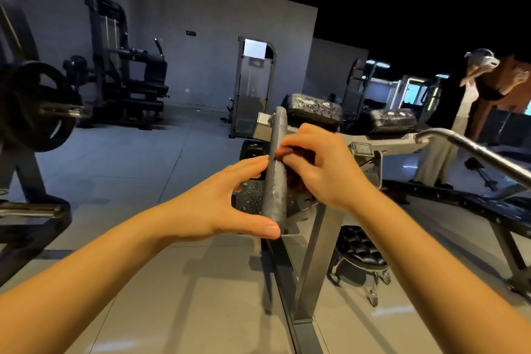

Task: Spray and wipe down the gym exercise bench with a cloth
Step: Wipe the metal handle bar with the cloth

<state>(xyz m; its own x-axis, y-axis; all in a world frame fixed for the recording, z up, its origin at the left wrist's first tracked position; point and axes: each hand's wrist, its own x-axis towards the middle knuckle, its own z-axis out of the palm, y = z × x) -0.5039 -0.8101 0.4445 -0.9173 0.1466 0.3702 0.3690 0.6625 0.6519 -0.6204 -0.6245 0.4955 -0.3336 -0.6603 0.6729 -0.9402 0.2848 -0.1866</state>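
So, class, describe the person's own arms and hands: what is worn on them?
The left forearm and right forearm are bare to the frame edge, no sleeves showing. Neither the left hand nor the right hand wears a glove; no watch, bracelet or ring is visible.

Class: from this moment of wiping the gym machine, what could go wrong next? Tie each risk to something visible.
The cloth sits bunched under the right hand on one side of the grey handle; the other side may go unwiped. The left hand touches the handle bare and could smear it. Both pads glisten with droplets; they might dry streaky.
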